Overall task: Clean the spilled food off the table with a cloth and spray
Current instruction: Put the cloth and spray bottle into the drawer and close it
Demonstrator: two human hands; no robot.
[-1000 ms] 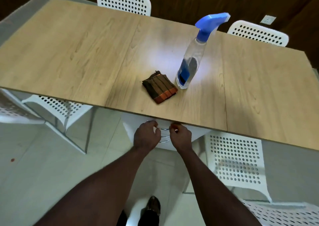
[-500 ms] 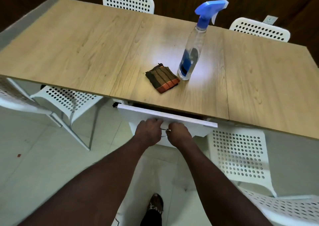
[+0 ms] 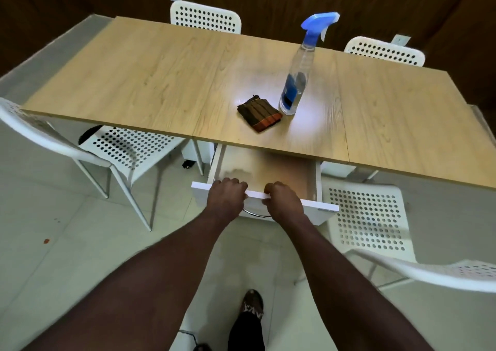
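Table: long, with a light wood top, seen from above its near long side; a bright patch of glare lies on the top around the bottle.
Cloth: small and folded, dark brown with an orange band along one edge; it lies flat on the table, close to the near edge and a little right of the table's middle.
Spray bottle: clear, with a blue trigger head and a blue label; it stands upright on the table, just beside the cloth on the far right of it. Whether the two touch cannot be told.
Drawer: white-sided with a wood-coloured floor, pulled out from under the table's near edge, directly below the cloth.
Drawer front: white panel, the part farthest out from the table.
Handle: thin metal loop on the drawer front, showing between the two wrists.
Left hand: fingers curled over the top edge of the drawer front, gripping it.
Right hand: beside the left, fingers hooked over the same edge, thumb on the outer face.
Chairs: white and perforated; two at the table's far side, two at its near side.
Shoe: dark, on the pale floor well short of the table.
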